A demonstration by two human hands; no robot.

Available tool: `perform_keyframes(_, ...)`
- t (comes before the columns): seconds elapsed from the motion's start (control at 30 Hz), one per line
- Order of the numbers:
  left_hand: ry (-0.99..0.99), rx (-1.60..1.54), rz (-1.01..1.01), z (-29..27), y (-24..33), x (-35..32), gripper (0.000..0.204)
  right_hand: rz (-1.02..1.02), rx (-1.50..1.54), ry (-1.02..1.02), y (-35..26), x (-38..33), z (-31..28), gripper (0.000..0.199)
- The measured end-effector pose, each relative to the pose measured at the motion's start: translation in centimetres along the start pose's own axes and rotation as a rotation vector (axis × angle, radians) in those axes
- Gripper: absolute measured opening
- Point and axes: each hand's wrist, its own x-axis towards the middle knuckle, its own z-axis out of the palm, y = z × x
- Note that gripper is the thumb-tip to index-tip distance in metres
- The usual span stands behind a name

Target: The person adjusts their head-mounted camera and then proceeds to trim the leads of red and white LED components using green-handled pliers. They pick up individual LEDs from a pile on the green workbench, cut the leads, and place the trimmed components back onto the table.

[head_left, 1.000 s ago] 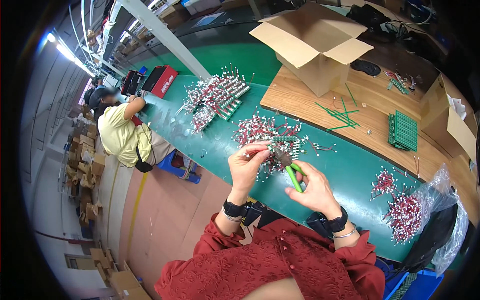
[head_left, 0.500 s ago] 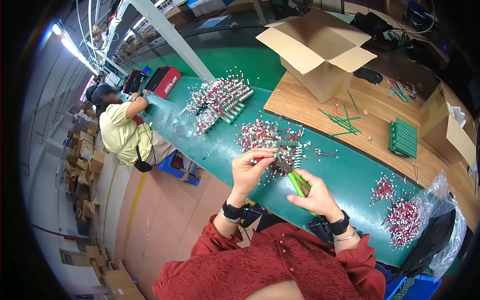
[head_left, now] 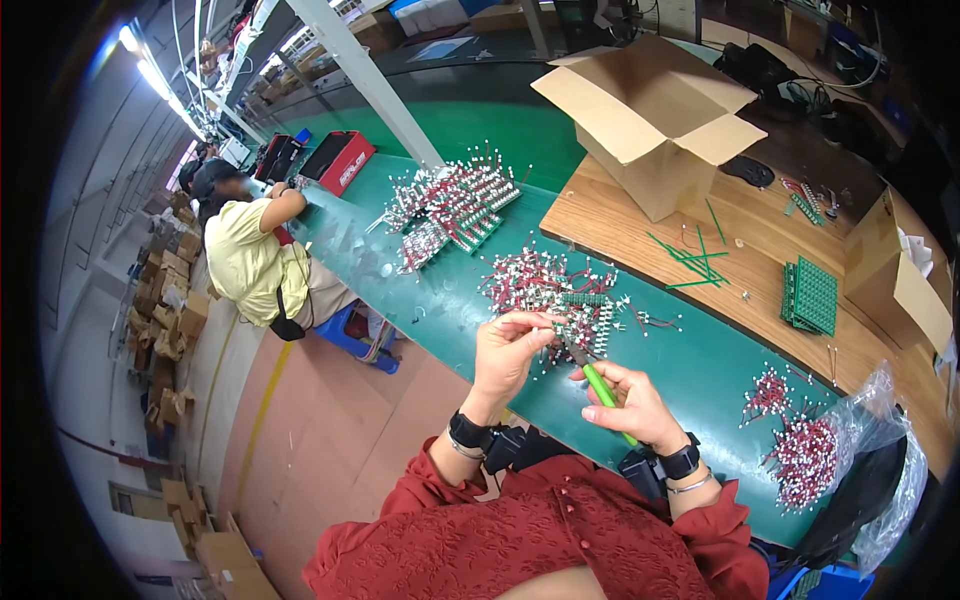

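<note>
My left hand is raised over the green bench, thumb and fingertips pinched together on a small piece too tiny to make out. Green-handled pliers lie in my right hand, with the fingers wrapped round the grips. Their dark jaws point at the left fingertips and are right beside them. Just beyond both hands sits a pile of red-and-white wired connectors, and a green circuit board strip rests among them. My hands partly cover the near side of this pile.
Farther left stand wired green boards. Loose wires lie at the right near a clear plastic bag. A wooden board carries an open carton and stacked green boards. A co-worker in yellow sits at the far left.
The pliers' spread handles have come together in my right hand. Both hands sit slightly lower and nearer me relative to the wire pile. The whole view has shifted a little.
</note>
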Motion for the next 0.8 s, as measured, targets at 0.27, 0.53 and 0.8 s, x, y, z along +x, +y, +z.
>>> perform_keyframes(0.27, 0.118, 0.205, 0.045, 0.7, 1.2, 0.1, 0.027, -0.041, -0.594, 0.338, -0.7, 0.6, 0.8, 0.051)
perform_keyframes(0.53, 0.082, 0.461, 0.152, -0.4, 0.4, 1.6, 0.018, -0.047, -0.718, 0.367, -0.4, 0.4, 1.2, 0.057)
perform_keyframes(0.8, 0.015, 1.423, 0.454, 0.0, 1.3, 4.1, 0.033, -0.222, -0.566, 0.537, 0.1, 0.0, 0.7, 0.056)
